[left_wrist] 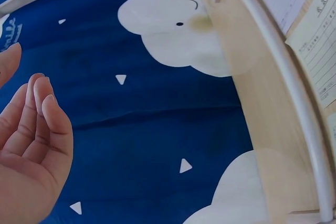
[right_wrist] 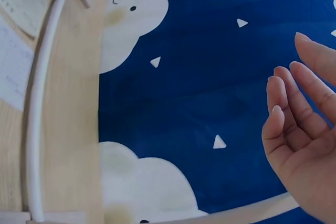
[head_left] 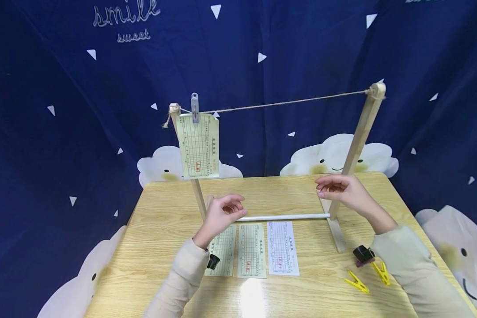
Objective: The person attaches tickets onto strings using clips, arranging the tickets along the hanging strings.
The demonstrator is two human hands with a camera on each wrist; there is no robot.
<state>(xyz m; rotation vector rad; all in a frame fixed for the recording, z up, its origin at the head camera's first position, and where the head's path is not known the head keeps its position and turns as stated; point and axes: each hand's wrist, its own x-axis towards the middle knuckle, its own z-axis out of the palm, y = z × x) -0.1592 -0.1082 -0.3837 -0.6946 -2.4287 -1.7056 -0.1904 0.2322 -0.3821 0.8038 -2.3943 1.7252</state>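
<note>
I see one card point(head_left: 198, 145) already pegged on the string point(head_left: 286, 104) by a grey clip point(head_left: 194, 107), upper centre-left of frame; three cards point(head_left: 251, 249) lie flat on the tabletop point(head_left: 163, 229) at lower centre, not yet hung, I judge. Two yellow pegs point(head_left: 367, 277) wait at lower right. My left hand point(head_left: 221, 214) and right hand point(head_left: 342, 189) hover mid-frame, each grip loosely spread, holding nothing. Backdrop reads "smile sweet"; card print too small to read
</note>
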